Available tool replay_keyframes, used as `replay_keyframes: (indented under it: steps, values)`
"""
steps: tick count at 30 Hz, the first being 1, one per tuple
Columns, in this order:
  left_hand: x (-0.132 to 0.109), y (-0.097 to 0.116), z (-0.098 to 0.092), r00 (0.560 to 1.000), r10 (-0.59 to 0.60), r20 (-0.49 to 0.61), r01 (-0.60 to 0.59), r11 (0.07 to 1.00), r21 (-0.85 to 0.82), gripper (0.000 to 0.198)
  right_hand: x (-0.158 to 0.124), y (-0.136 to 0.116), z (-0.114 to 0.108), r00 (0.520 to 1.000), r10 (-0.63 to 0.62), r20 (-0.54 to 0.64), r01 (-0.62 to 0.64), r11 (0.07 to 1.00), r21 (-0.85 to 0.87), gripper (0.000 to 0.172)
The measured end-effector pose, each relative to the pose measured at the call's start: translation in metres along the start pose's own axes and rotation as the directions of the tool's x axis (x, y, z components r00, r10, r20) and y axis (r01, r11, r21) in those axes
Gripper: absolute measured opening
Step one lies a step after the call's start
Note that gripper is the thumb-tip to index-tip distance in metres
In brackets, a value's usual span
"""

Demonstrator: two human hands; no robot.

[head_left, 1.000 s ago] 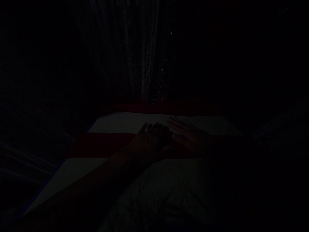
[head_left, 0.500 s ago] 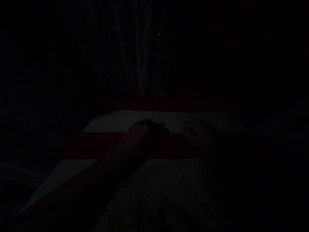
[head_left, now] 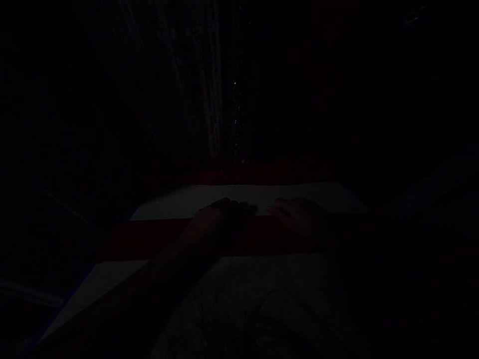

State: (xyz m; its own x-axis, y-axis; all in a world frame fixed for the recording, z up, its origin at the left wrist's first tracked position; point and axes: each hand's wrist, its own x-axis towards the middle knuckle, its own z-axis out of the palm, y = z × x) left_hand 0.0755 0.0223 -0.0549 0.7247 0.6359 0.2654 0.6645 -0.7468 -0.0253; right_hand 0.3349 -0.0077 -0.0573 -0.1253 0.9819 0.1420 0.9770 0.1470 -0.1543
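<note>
The picture is very dark. A cloth with white and dark red bands (head_left: 112,271) lies spread flat in front of me. My left hand (head_left: 220,222) rests knuckles up on the far red band, its fingers curled down at the line where red meets white. My right hand (head_left: 299,215) sits a little to the right of it on the same line, fingers also curled onto the cloth. The two hands are close but apart. My left forearm runs in from the lower left across the cloth.
Behind the cloth hangs pale, faintly glinting pleated material (head_left: 220,114). A thin blue edge (head_left: 67,299) borders the cloth on the left. Everything else is too dark to make out.
A second ago both hands lay together with fingers stretched out flat. They have since moved apart, curled their fingers and shifted slightly toward me along the red band.
</note>
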Motion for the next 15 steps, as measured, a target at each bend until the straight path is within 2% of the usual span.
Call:
replay_keyframes:
  steps: [3,6,8,11,15]
  values:
    - [-0.002,0.003,-0.007,0.999,0.021,-0.029,-0.020,1.000,0.023,0.037,0.001,0.002,-0.004,0.999,-0.018,-0.035,0.016,0.999,-0.051,0.042]
    - [-0.008,0.008,-0.011,1.000,0.028,0.009,-0.028,0.998,-0.056,0.043,-0.003,-0.002,-0.004,0.970,-0.168,-0.173,0.166,0.986,-0.031,0.036]
    - [-0.013,0.012,-0.008,0.997,0.043,0.067,-0.035,0.992,-0.119,0.050,-0.010,-0.007,0.003,0.941,-0.265,-0.208,0.271,0.963,0.000,0.042]
    - [-0.019,0.015,0.000,0.991,0.038,0.130,-0.020,0.990,-0.138,0.059,-0.023,-0.017,0.018,0.923,-0.360,-0.137,0.362,0.932,-0.013,0.060]
    - [-0.022,0.014,0.007,0.990,0.050,0.130,-0.036,0.993,-0.109,0.061,-0.030,-0.022,0.030,0.912,-0.405,-0.063,0.401,0.914,-0.063,0.066]
